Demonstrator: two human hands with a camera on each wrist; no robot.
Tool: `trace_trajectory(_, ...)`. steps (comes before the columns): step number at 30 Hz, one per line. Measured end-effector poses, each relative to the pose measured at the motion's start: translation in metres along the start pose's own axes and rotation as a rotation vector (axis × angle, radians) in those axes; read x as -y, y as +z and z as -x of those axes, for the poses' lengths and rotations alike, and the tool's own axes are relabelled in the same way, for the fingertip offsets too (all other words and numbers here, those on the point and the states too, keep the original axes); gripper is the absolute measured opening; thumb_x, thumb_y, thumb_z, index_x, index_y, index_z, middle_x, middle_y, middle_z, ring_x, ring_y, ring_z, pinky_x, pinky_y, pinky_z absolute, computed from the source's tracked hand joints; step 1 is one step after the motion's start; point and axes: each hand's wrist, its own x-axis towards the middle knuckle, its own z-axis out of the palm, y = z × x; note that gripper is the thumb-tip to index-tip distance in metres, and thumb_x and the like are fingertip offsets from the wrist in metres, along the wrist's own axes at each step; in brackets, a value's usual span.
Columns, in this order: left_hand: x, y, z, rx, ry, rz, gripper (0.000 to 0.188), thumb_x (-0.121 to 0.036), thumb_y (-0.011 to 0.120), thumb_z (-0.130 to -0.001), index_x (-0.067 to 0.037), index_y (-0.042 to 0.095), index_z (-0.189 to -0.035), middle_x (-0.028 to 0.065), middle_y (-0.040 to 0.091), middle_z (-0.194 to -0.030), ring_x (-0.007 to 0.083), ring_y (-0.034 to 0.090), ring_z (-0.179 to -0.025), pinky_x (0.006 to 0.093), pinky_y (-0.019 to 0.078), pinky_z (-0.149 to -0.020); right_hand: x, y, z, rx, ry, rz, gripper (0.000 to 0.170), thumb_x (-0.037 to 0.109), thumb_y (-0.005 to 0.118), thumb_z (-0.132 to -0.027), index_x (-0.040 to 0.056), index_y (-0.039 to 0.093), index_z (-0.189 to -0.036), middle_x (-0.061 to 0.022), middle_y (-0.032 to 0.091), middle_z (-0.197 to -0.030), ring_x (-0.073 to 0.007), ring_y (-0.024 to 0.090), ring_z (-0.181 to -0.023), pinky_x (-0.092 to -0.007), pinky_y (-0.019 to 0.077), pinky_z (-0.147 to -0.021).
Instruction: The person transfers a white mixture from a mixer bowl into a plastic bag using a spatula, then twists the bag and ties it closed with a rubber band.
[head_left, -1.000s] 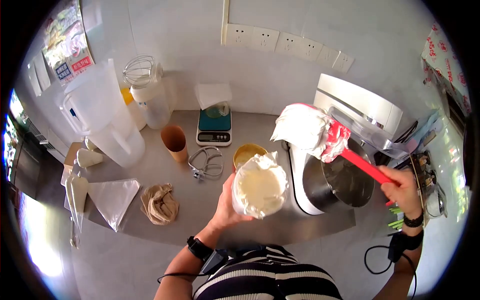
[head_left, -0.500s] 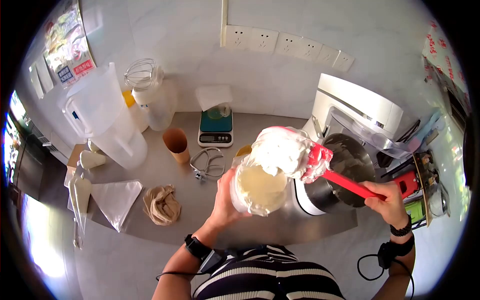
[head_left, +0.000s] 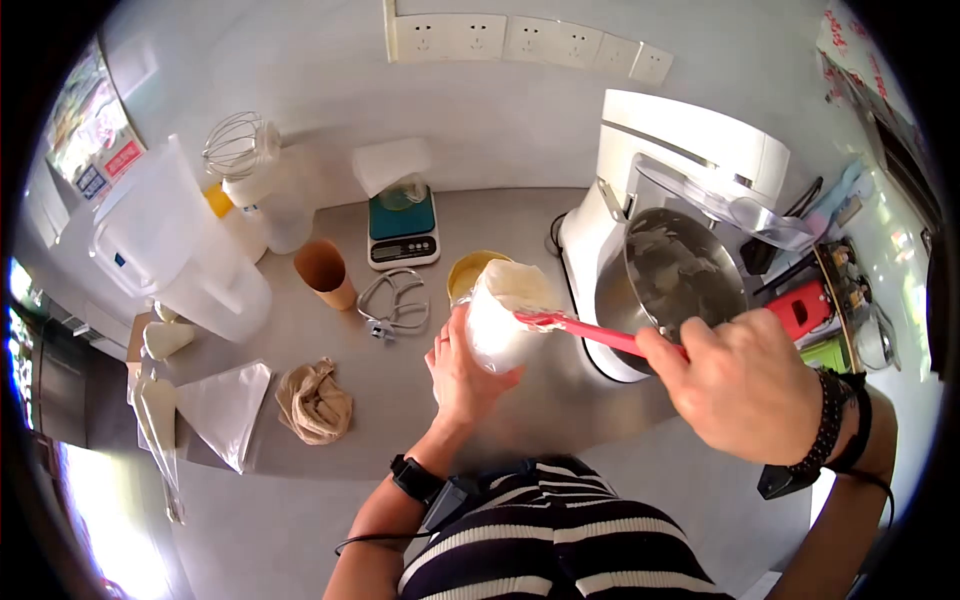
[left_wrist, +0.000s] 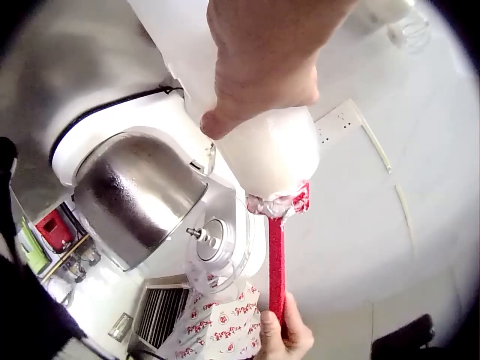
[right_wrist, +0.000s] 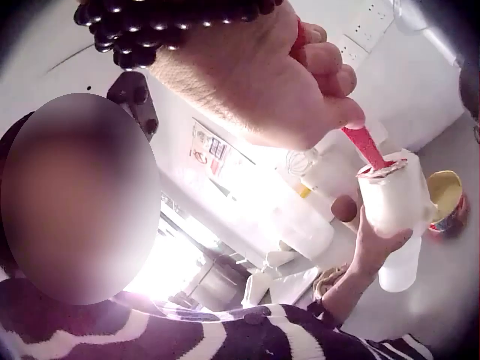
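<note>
Right hand (head_left: 745, 390) has its fingers wrapped round the red spatula (head_left: 605, 334), whose cream-smeared blade, partly hidden, meets the mouth of the white container (head_left: 495, 335). Left hand (head_left: 465, 378) clasps that container, near the mixer (head_left: 690, 145), where it covers part of the yellow bowl (head_left: 468, 272). Red print on the sheet (left_wrist: 225, 322) is unreadable (so is the poster's (head_left: 95, 130) lettering).

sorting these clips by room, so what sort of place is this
Probably a kitchen or small baking workspace: a stand mixer with a metal bowl stands on the counter, along with a digital scale, and a filled piping bag is at the left.
</note>
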Motion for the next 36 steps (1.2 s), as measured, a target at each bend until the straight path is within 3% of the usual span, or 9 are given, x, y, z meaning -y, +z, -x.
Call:
trace_trajectory(5, 0.005, 0.005, -0.001, 0.029, -0.002, -0.021, 0.104, -0.025, 0.085, -0.049, -0.011, 0.027, -0.134, 0.0132, 0.048, -0.123, 0.0316, 0.046, -0.114, 0.0475, 0.0342, -0.093, 0.005, -0.014, -0.012, 0.039, -0.099, -0.026, 0.023, 0.010, 0.058, -0.077, -0.0065, 0.062, -0.093, -0.0052, 0.056, -0.058, -0.0180, 0.058, -0.051, -0.0295, 0.0396, -0.040)
trace_trajectory(11, 0.023, 0.006, -0.003, 0.052, 0.019, -0.005, 0.104, -0.025, 0.086, -0.047, -0.012, 0.030, -0.133, 0.0133, 0.048, -0.122, 0.0307, 0.046, -0.114, 0.0484, 0.0344, -0.092, -0.012, -0.029, 0.009, 0.102, -0.012, -0.083, 0.019, 0.009, 0.058, -0.075, -0.0008, 0.064, -0.090, -0.0052, 0.055, -0.058, -0.0194, 0.054, -0.045, -0.0307, 0.0381, -0.041)
trace_trajectory(15, 0.043, -0.005, -0.012, 0.121, 0.020, 0.175, 0.106, -0.023, 0.085, -0.047, -0.008, 0.030, -0.136, 0.0130, 0.048, -0.125, 0.0282, 0.046, -0.117, 0.0454, 0.0349, -0.097, -0.040, -0.024, 0.050, -0.177, 0.216, -0.230, 0.021, 0.008, 0.059, -0.071, 0.0015, 0.066, -0.091, -0.0066, 0.051, -0.058, -0.0215, 0.049, -0.045, -0.0335, 0.0351, -0.043)
trace_trajectory(17, 0.046, -0.013, -0.018, 0.256, 0.060, 0.491, 0.107, -0.021, 0.084, -0.048, -0.005, 0.028, -0.137, 0.0121, 0.047, -0.127, 0.0253, 0.044, -0.120, 0.0410, 0.0340, -0.100, -0.045, -0.013, 0.065, -0.323, 0.383, -0.297, 0.024, 0.006, 0.060, -0.069, 0.0019, 0.067, -0.091, -0.0070, 0.048, -0.059, -0.0217, 0.049, -0.046, -0.0343, 0.0338, -0.044)
trace_trajectory(19, 0.043, -0.023, -0.024, 0.429, 0.122, 0.752, 0.107, -0.016, 0.083, -0.050, -0.001, 0.025, -0.139, 0.0100, 0.045, -0.132, 0.0198, 0.041, -0.123, 0.0334, 0.0321, -0.104, -0.052, 0.001, 0.073, -0.417, 0.348, -0.214, 0.026, 0.005, 0.060, -0.066, 0.0023, 0.068, -0.092, -0.0069, 0.046, -0.059, -0.0214, 0.049, -0.049, -0.0342, 0.0340, -0.044)
trace_trajectory(22, 0.033, -0.034, -0.026, 0.622, 0.148, 0.891, 0.107, -0.013, 0.085, -0.051, -0.002, 0.026, -0.139, 0.0090, 0.045, -0.131, 0.0190, 0.043, -0.121, 0.0347, 0.0335, -0.103, -0.049, 0.020, 0.080, -0.482, 0.306, -0.075, 0.031, 0.005, 0.060, -0.061, 0.0051, 0.069, -0.090, -0.0074, 0.047, -0.063, -0.0230, 0.048, -0.052, -0.0338, 0.0345, -0.045)
trace_trajectory(26, 0.036, -0.039, -0.028, 0.943, -0.037, 1.129, 0.110, -0.016, 0.090, -0.049, -0.002, 0.027, -0.139, 0.0077, 0.050, -0.127, 0.0179, 0.047, -0.116, 0.0342, 0.0361, -0.102, -0.042, 0.036, 0.080, -0.558, 0.243, 0.019, 0.032, 0.010, 0.062, -0.060, 0.0112, 0.070, -0.091, -0.0054, 0.044, -0.066, -0.0218, 0.047, -0.053, -0.0321, 0.0332, -0.047)
trace_trajectory(31, 0.021, -0.038, -0.027, 0.971, -0.101, 1.257, 0.114, -0.021, 0.093, -0.044, -0.001, 0.031, -0.137, 0.0103, 0.050, -0.128, 0.0208, 0.049, -0.117, 0.0363, 0.0364, -0.102, -0.040, 0.028, 0.071, -0.520, 0.051, 0.034, 0.036, 0.013, 0.064, -0.061, 0.0148, 0.069, -0.097, 0.0002, 0.038, -0.060, -0.0151, 0.041, -0.049, -0.0280, 0.0273, -0.045)
trace_trajectory(36, 0.012, -0.046, -0.025, 1.037, -0.207, 1.383, 0.106, -0.003, 0.089, -0.047, 0.000, 0.032, -0.137, 0.0179, 0.049, -0.129, 0.0280, 0.049, -0.118, 0.0412, 0.0417, -0.099, -0.053, 0.027, 0.069, -0.463, -0.091, 0.057, 0.028, 0.012, 0.065, -0.064, 0.0118, 0.070, -0.091, 0.0017, 0.036, -0.058, -0.0133, 0.040, -0.048, -0.0269, 0.0264, -0.044)
